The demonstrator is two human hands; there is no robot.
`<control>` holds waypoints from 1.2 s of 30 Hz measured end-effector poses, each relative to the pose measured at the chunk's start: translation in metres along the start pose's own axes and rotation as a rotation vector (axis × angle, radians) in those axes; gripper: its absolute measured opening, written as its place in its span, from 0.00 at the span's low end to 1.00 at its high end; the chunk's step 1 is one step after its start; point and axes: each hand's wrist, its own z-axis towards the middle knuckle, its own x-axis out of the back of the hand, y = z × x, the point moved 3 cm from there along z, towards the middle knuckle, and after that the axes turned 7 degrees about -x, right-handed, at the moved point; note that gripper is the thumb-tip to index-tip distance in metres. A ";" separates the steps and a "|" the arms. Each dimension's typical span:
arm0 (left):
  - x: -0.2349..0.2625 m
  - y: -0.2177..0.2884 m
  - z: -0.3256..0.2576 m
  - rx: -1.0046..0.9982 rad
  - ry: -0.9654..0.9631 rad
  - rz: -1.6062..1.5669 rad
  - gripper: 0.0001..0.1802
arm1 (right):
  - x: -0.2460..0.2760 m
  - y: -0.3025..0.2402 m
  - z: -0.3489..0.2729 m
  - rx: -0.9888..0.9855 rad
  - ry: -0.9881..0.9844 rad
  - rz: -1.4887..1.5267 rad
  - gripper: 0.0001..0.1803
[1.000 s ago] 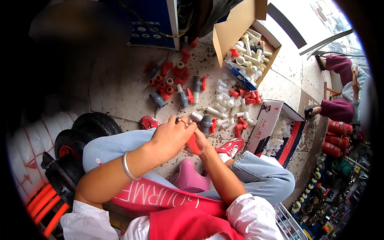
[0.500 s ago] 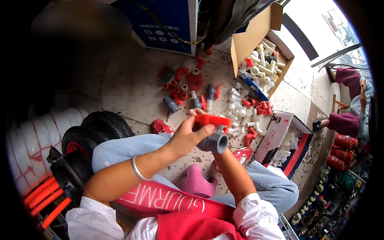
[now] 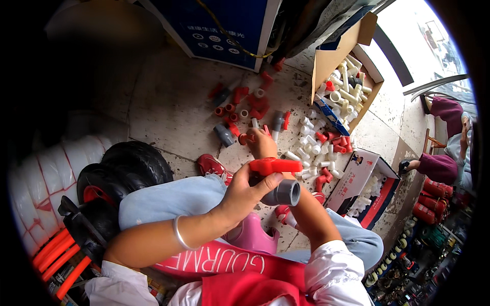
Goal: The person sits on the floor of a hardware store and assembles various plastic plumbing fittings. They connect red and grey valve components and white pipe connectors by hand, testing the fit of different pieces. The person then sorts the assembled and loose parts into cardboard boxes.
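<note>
My left hand [image 3: 244,191] is closed round a grey plastic ball valve [image 3: 282,193] with a red lever handle [image 3: 275,166]; its threaded round opening faces right. Farther forward, my right hand [image 3: 263,145] is over the near edge of a pile of fittings, partly hidden behind the valve and left hand. Its fingers are bent, with a small red pipe fitting [image 3: 244,138] at their tips. Close by lie a grey coupling [image 3: 223,134], a grey valve with a white pipe end [image 3: 277,122], and several red elbows [image 3: 259,106].
White and red fittings [image 3: 311,145] are scattered right of my hands. An open carton [image 3: 322,66] of white fittings stands behind them, another box [image 3: 352,178] nearer. A pink stool [image 3: 253,234] is between my legs, black tyres [image 3: 135,163] at left. Another person [image 3: 454,137] sits far right.
My right hand has moved forward from beside the valve to the loose fittings, and a red fitting now shows at its fingertips. My left hand keeps the valve, slightly lower and to the right.
</note>
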 end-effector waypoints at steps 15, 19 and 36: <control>-0.032 -0.017 0.000 -0.055 -0.013 0.076 0.35 | 0.267 -0.032 -0.159 -0.107 -0.107 0.965 0.20; -0.043 -0.017 0.001 -0.051 -0.069 0.106 0.38 | 0.281 -0.031 -0.163 -0.084 -0.098 0.768 0.20; -0.055 0.000 -0.007 -0.343 -0.097 0.414 0.31 | 0.280 -0.032 -0.168 -0.095 -0.021 0.544 0.11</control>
